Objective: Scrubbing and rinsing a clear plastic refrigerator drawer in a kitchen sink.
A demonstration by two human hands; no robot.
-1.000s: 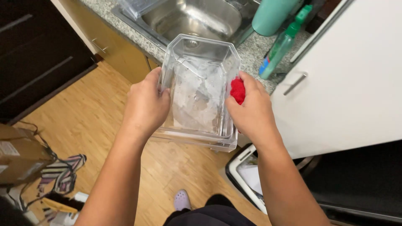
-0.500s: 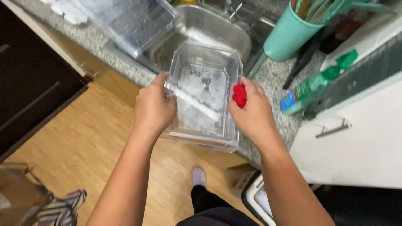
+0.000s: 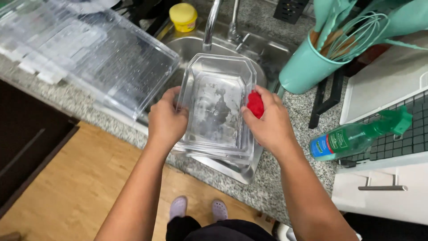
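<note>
A clear plastic bin point(image 3: 218, 105) with water marks inside is held over the near edge of a steel sink point(image 3: 263, 53). My left hand point(image 3: 167, 120) grips the bin's left wall. My right hand point(image 3: 269, 122) grips its right wall and presses a small red object point(image 3: 255, 104) against that side; what the red object is cannot be made out. The bin's open top faces me.
A large clear plastic tray point(image 3: 89, 53) lies across the speckled granite counter point(image 3: 272, 187) left of the sink. A faucet point(image 3: 214, 20), a yellow-lidded jar point(image 3: 183, 17), a teal utensil holder point(image 3: 307, 67) and a green spray bottle point(image 3: 356, 136) surround the sink. Wooden floor lies below.
Both hands have carried the bin from over the floor up to the sink; it now hangs above the basin's front edge. The grip is unchanged.
</note>
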